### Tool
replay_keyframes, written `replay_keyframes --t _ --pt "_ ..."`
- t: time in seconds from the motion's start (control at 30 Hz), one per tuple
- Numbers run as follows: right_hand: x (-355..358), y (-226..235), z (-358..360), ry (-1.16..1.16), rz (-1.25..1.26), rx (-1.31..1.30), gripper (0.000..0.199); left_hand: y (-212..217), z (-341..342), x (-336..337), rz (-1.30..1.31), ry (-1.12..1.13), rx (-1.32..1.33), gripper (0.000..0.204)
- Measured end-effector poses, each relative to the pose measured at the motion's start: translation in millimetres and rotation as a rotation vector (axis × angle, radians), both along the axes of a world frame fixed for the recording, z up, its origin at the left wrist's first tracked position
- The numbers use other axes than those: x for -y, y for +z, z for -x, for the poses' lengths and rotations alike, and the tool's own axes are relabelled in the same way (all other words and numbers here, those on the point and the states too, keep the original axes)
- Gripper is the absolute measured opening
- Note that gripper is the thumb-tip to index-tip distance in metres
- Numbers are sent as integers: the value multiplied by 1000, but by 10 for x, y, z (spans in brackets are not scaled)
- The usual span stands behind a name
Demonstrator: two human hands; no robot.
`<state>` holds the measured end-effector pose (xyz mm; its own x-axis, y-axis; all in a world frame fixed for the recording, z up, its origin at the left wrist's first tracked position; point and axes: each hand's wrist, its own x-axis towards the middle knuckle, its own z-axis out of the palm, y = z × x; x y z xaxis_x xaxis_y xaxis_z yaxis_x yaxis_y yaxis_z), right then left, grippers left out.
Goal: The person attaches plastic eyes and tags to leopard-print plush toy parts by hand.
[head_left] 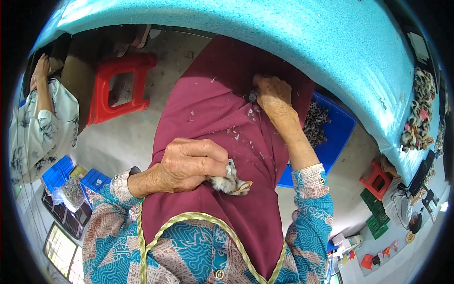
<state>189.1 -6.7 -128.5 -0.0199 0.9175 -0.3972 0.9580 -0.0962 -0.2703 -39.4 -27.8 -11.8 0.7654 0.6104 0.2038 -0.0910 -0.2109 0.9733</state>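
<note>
My left hand (191, 163) is closed, thumb and fingers pinching a small plush toy (229, 184) above my lap. The toy has mottled grey, white and dark fur, a tan pointed piece at its lower right and a small whitish tab near my fingertips. Farther up the maroon apron (203, 109), my right hand (274, 92) is curled closed. A small dark thing with a rounded grey end (253, 96) shows below its fingers; its kind is not clear. Bits of white fluff lie scattered over the apron.
A light-blue covered table (283, 23) curves across the far side, with several mottled plush toys (418, 113) at its right. A blue crate (338, 137) holding dark-and-white furry pieces stands right of my lap. Leftward are a red stool (118, 111), another person's sleeve (61, 99) and blue bins (59, 173).
</note>
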Motion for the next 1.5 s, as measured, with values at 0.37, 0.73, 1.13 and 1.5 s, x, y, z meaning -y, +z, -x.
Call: replay_keyframes --t 0.37,0.73,1.13,1.5 --pt "546 1166 532 -596 98 -1329 9 -10 97 21 -75 206 -7 25" --pt "852 1259 618 -806 194 -1529 23 33 70 88 -193 302 -100 26" --pt "968 1232 714 -747 -161 -1353 18 86 -17 104 -200 354 -222 34" --pt "894 1182 621 -772 -228 -1283 27 87 -97 83 395 304 -448 38"
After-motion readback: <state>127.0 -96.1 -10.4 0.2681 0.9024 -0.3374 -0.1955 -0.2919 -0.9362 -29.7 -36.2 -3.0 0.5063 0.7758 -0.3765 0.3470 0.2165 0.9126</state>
